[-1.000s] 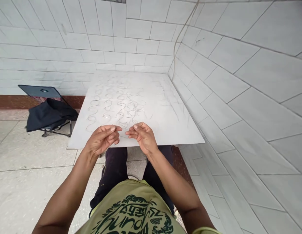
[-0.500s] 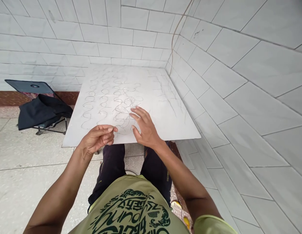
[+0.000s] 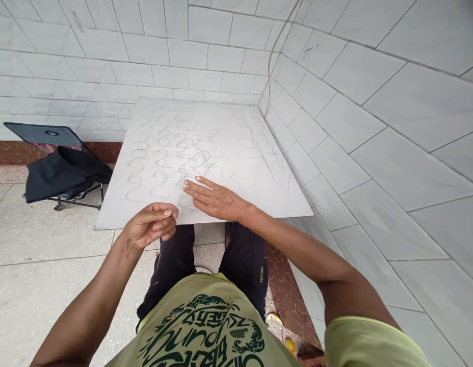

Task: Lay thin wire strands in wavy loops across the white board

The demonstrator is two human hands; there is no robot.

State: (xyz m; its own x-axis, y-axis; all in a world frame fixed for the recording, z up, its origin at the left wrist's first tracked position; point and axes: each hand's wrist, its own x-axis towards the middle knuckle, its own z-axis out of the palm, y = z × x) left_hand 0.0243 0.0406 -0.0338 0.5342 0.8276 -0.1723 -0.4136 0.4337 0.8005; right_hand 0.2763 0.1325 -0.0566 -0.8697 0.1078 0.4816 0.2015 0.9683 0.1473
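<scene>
My left hand (image 3: 154,224) is closed in a pinch at the near edge of a white board (image 3: 259,196). A thin dark strand (image 3: 183,205) seems to run from its fingertips toward the right; its material is too fine to make out. Over the board, my right hand (image 3: 217,199) is open, palm down, fingers stretched to the left and a little apart. Beyond the hands lies a tangle of fine wavy strands (image 3: 200,162). Rows of curly thin lines (image 3: 136,164) cover the board's left part, and straighter branching ones (image 3: 255,135) its right.
A folding chair (image 3: 49,133) with a dark cloth (image 3: 64,173) on it stands at the left. Tiled walls (image 3: 359,148) border the board at the back and right. A cable (image 3: 269,63) hangs in the corner. My legs (image 3: 244,260) are under the near edge.
My right hand has swung left and turned flatter, its fingers now pointing toward my left hand. My left hand has shifted slightly left and down, still pinched.
</scene>
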